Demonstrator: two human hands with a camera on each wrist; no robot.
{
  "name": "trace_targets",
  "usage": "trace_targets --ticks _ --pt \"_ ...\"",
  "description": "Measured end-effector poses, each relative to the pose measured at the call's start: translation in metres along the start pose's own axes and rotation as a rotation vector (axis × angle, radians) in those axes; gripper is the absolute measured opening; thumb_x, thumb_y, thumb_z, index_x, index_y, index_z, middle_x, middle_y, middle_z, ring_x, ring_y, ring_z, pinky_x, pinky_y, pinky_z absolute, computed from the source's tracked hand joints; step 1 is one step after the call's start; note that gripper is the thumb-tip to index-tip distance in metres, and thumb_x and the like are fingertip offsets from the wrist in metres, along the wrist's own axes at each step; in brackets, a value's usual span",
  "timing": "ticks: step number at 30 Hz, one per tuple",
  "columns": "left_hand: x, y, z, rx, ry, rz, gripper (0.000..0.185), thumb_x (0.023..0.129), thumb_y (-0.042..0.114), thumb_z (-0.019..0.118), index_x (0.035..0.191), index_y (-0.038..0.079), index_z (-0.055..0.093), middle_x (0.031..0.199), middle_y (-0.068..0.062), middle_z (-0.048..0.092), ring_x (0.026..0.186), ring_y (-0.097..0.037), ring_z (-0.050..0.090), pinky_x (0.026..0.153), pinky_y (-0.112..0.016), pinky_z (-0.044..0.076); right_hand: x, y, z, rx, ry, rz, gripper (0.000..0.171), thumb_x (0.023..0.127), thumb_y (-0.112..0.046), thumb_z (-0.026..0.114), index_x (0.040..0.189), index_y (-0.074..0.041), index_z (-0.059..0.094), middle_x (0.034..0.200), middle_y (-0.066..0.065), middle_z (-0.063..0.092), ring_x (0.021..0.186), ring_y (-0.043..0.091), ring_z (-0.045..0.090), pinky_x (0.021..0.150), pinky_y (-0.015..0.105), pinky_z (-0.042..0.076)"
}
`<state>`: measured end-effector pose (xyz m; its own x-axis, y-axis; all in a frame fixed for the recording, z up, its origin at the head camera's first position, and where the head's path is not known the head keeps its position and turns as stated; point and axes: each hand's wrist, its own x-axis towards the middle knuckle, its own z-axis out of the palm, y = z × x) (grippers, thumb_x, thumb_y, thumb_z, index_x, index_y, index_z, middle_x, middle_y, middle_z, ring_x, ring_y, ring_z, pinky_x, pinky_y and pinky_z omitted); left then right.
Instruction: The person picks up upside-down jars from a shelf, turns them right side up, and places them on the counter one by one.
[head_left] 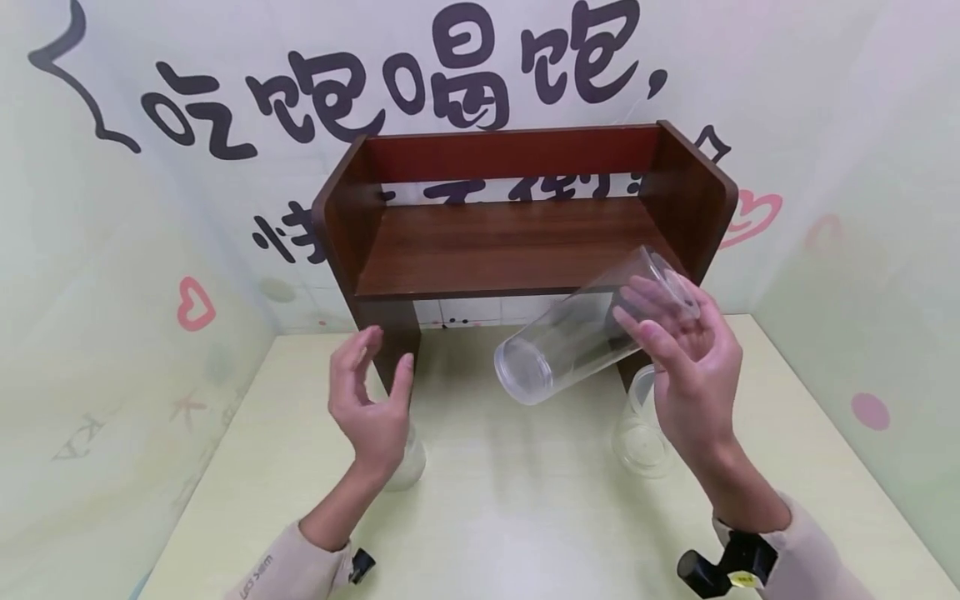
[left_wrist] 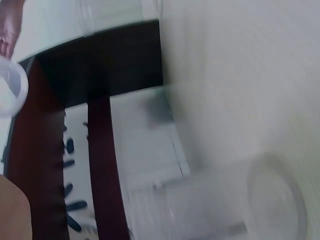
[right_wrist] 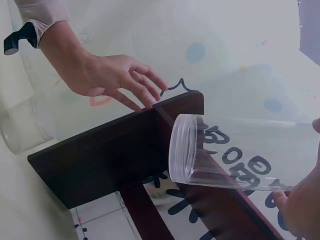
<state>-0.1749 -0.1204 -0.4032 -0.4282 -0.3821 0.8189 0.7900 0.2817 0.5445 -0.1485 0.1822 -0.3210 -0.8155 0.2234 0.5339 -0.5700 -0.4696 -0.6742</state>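
Pale green table (head_left: 510, 500) carries a wooden shelf (head_left: 517, 242). Right hand (head_left: 686, 367) grasps a clear cup (head_left: 585, 333) at its mouth, tilted sideways in the air before the shelf; left hand (head_left: 371, 400), fingers relaxed, holds nothing beside 2 other cups (head_left: 641, 433).

My left wrist view is badly blurred; the cup (left_wrist: 235, 200) there is only a smear. From the head view, my left hand (head_left: 371, 400) covers most of one cup (head_left: 411, 462), and my right hand (head_left: 686, 367) partly hides another cup (head_left: 637, 433) on the counter (head_left: 510, 500).
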Motion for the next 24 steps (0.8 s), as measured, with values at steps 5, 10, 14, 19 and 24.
trace_targets --ticks 5,10,14,19,24 --pt "-0.011 0.012 0.01 -0.204 -0.261 -0.097 0.057 0.083 -0.018 0.076 0.137 -0.015 0.057 0.135 -0.022 0.062 0.128 -0.032 0.063 0.113 -0.044 0.051 -0.009 0.009 -0.003 0.099 0.053 0.02 0.049 0.093 0.011 0.059 0.141 0.007 0.052 0.128 0.027 0.069 0.116 0.035 0.071 0.101 0.048 0.058" --pt "-0.022 0.018 0.018 -0.357 -0.442 -0.217 0.07 0.09 0.004 0.083 0.147 -0.014 0.048 0.149 -0.025 0.054 0.143 -0.031 0.054 0.117 -0.049 0.045 -0.018 0.017 -0.003 0.146 0.106 0.054 0.042 0.096 0.007 0.058 0.138 0.007 0.053 0.126 0.023 0.068 0.115 0.032 0.071 0.102 0.048 0.058" --pt "-0.03 0.02 0.024 -0.427 -0.506 -0.306 0.087 0.089 0.027 0.088 0.153 -0.01 0.042 0.156 -0.023 0.049 0.147 -0.034 0.049 0.117 -0.051 0.045 -0.024 0.024 -0.003 0.202 0.126 0.058 0.037 0.098 0.005 0.058 0.135 0.007 0.052 0.124 0.022 0.068 0.114 0.032 0.07 0.103 0.049 0.058" --pt "-0.038 0.022 0.032 -0.467 -0.526 -0.381 0.097 0.084 0.034 0.092 0.154 -0.008 0.041 0.157 -0.026 0.046 0.146 -0.027 0.05 0.116 -0.045 0.048 -0.03 0.032 -0.004 0.251 0.161 0.071 0.04 0.099 0.001 0.061 0.137 0.007 0.049 0.125 0.023 0.067 0.117 0.033 0.069 0.104 0.048 0.057" --pt "-0.043 0.024 0.038 -0.49 -0.525 -0.411 0.098 0.082 0.034 0.093 0.153 -0.01 0.041 0.156 -0.027 0.047 0.142 -0.024 0.054 0.112 -0.044 0.051 -0.036 0.039 -0.003 0.32 0.199 0.096 0.038 0.1 0.001 0.059 0.135 0.008 0.045 0.124 0.023 0.067 0.12 0.034 0.068 0.104 0.048 0.058"
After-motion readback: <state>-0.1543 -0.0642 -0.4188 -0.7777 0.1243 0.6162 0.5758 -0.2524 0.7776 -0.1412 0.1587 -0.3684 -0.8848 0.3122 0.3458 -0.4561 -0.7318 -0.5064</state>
